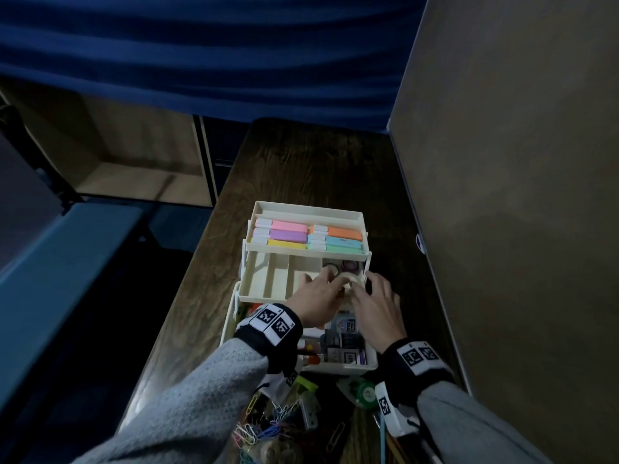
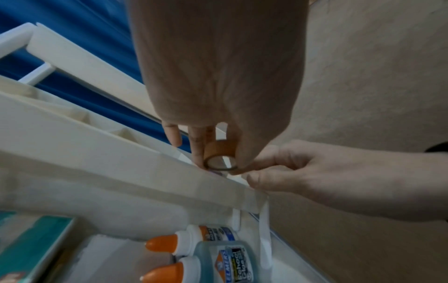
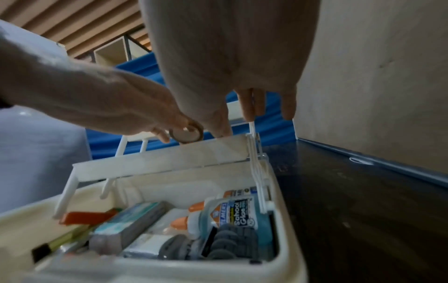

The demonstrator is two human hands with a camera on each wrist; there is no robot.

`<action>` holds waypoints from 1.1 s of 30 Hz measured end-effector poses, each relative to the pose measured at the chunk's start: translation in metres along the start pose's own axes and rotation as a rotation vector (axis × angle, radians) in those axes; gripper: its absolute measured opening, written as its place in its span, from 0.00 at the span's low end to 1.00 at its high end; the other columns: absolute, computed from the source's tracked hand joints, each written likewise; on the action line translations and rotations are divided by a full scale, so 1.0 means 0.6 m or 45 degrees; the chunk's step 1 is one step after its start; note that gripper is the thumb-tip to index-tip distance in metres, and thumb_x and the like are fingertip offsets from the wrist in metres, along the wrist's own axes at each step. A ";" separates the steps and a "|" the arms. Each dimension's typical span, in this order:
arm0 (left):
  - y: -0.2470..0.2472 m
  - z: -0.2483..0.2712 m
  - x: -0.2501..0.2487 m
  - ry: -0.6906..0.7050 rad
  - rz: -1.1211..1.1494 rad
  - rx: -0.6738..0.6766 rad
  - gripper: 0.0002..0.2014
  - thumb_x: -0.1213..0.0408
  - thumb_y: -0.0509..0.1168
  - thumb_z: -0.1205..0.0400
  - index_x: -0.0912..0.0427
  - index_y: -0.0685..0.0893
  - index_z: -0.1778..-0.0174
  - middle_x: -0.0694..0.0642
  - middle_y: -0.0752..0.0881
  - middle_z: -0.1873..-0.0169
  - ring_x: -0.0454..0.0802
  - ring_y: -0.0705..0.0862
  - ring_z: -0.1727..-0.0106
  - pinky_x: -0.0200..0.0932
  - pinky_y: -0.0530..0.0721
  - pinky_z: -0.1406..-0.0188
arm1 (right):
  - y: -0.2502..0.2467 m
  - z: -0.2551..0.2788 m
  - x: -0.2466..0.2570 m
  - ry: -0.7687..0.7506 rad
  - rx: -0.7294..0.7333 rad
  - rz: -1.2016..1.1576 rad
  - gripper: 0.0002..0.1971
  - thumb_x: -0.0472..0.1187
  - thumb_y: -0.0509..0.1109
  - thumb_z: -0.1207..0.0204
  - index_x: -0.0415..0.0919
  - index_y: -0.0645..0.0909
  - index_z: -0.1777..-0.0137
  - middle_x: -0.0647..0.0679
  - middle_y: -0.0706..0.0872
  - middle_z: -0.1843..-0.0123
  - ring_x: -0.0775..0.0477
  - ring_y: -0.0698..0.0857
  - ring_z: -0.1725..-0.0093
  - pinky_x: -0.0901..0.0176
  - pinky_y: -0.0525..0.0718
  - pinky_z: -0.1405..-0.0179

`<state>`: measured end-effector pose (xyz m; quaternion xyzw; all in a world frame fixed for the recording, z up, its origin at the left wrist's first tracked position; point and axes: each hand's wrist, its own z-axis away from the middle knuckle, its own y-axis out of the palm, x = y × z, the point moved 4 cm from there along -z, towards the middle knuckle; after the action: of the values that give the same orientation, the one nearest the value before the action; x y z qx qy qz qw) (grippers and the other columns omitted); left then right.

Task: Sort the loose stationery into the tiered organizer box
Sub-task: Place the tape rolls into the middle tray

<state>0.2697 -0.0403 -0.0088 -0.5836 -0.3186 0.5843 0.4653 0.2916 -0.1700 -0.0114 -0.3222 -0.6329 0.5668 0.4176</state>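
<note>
The cream tiered organizer (image 1: 268,279) stands open on the dark table. Pastel highlighters (image 1: 308,237) fill its top tier. Its middle tier (image 2: 97,162) has dividers, and a few tape rolls (image 1: 348,264) lie in the right compartment. Just above that compartment's front rim, my left hand (image 2: 218,162) pinches a small tan tape roll (image 2: 220,158) between thumb and fingers. The roll (image 3: 186,133) also shows in the right wrist view. My right hand (image 3: 242,122) hovers beside it, fingers hanging relaxed, thumb close to the roll and the rim. It holds nothing.
The bottom bin (image 3: 169,268) holds glue bottles (image 3: 232,210), boxes and pens. Loose paper clips (image 1: 261,426) and a green tape dispenser (image 1: 365,391) lie on the table near me. A beige wall panel (image 1: 502,195) runs close along the right side.
</note>
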 end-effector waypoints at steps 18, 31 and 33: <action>-0.036 0.061 0.009 0.016 -0.132 -0.347 0.14 0.54 0.58 0.16 0.52 0.83 0.41 0.56 0.76 0.38 0.57 0.73 0.37 0.55 0.72 0.40 | 0.056 0.211 0.022 0.017 0.126 -0.446 0.09 0.40 0.59 0.16 0.46 0.79 0.43 0.53 0.69 0.44 0.52 0.70 0.38 0.61 0.71 0.37; 0.121 0.388 0.050 -0.063 0.152 -0.011 0.10 0.56 0.63 0.19 0.52 0.79 0.44 0.48 0.78 0.47 0.48 0.81 0.47 0.43 0.81 0.51 | 0.147 0.339 0.159 -0.277 0.597 -0.266 0.16 0.43 0.67 0.22 0.48 0.68 0.37 0.49 0.66 0.35 0.43 0.76 0.39 0.49 0.80 0.49; 0.156 0.402 0.048 -0.084 0.067 0.127 0.17 0.58 0.62 0.20 0.53 0.74 0.35 0.52 0.73 0.40 0.50 0.76 0.39 0.47 0.80 0.43 | 0.155 0.342 0.163 -0.213 0.563 -0.207 0.20 0.41 0.68 0.23 0.48 0.67 0.34 0.47 0.66 0.31 0.42 0.73 0.33 0.48 0.78 0.46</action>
<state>0.0210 -0.0069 -0.0779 -0.5483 -0.2889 0.6303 0.4676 0.0584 -0.1620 -0.0887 -0.1232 -0.5498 0.6807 0.4681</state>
